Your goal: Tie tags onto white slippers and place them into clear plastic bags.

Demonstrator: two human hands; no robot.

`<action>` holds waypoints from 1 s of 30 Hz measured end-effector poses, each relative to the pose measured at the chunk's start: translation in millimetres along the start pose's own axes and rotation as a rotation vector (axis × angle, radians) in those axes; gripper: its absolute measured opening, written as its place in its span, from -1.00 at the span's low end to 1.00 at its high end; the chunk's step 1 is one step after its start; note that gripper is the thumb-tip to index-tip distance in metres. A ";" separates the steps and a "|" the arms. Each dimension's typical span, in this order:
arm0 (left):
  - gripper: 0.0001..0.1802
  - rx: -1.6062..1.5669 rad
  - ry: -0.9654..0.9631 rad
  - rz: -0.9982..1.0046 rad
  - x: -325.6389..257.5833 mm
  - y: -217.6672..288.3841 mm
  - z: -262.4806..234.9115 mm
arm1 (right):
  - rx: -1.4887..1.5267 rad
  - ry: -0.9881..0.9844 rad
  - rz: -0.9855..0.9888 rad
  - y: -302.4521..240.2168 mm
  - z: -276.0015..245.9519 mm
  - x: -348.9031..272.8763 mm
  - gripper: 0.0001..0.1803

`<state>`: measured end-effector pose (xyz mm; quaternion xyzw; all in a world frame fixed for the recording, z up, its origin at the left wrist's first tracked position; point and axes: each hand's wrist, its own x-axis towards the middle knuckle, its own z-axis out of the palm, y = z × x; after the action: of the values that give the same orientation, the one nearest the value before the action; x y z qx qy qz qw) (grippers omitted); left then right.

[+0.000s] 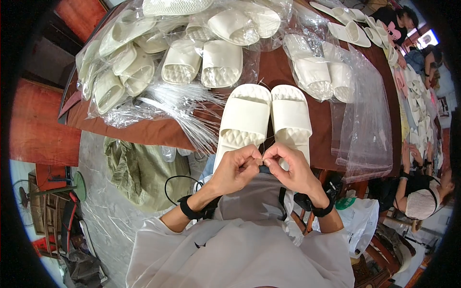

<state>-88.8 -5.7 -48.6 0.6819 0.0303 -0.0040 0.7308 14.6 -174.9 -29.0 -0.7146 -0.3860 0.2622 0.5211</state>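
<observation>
Two cream slide slippers, the left one and the right one, lie side by side at the table's near edge, toes away from me. Over the gap between their heel ends my hands meet, fingertips almost touching. My left hand is closed in a pinch, and so is my right hand. Between them they grip a thin strand that runs up between the slippers; its far end is hard to make out. Left of the slippers spreads a bundle of thin white plastic strands.
Bagged cream slippers pile up at the far left, with another bagged pair at the far right. Clear plastic bags hang over the table's right edge. A green sack stands on the floor. Other people sit at the right.
</observation>
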 end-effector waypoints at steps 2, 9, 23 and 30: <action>-0.96 -0.064 -0.030 0.010 0.6 -1.2 -0.7 | 0.026 -0.005 -0.032 2.5 0.3 0.1 -0.90; -0.93 -0.166 -0.052 -0.061 3.2 -1.2 -0.8 | 0.131 -0.077 0.048 1.4 -2.1 2.9 -0.98; -0.94 -0.263 -0.029 -0.079 6.3 -6.0 1.9 | 0.331 -0.104 0.149 5.6 1.1 1.3 -0.97; -0.95 -0.247 0.081 -0.041 6.4 -1.1 10.9 | -0.054 0.213 -0.031 -2.8 18.6 -5.3 -0.87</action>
<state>-82.1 -16.4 -49.3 0.5856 0.0742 0.0122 0.8071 -3.6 -168.7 -32.4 -0.7463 -0.3462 0.1663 0.5437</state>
